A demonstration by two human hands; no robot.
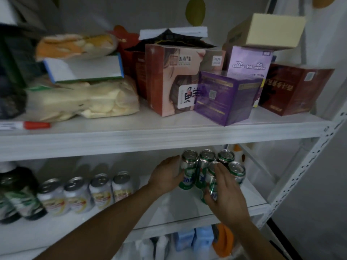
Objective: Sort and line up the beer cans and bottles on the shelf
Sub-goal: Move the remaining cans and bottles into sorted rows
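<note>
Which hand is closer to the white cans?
Left. The left hand is right of the white cans, holding a green can; the right hand is farther right, gripping the front can.

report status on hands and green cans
Left hand holds back-left green-and-white metal can. Right hand grips front green-and-white can. Three more green cans packed alongside.

A purple box sits tilted. Just left of it is a brown-pink box, behind it a lilac box, right a dark red box. Far left are chip bags and a red-capped marker.
</note>
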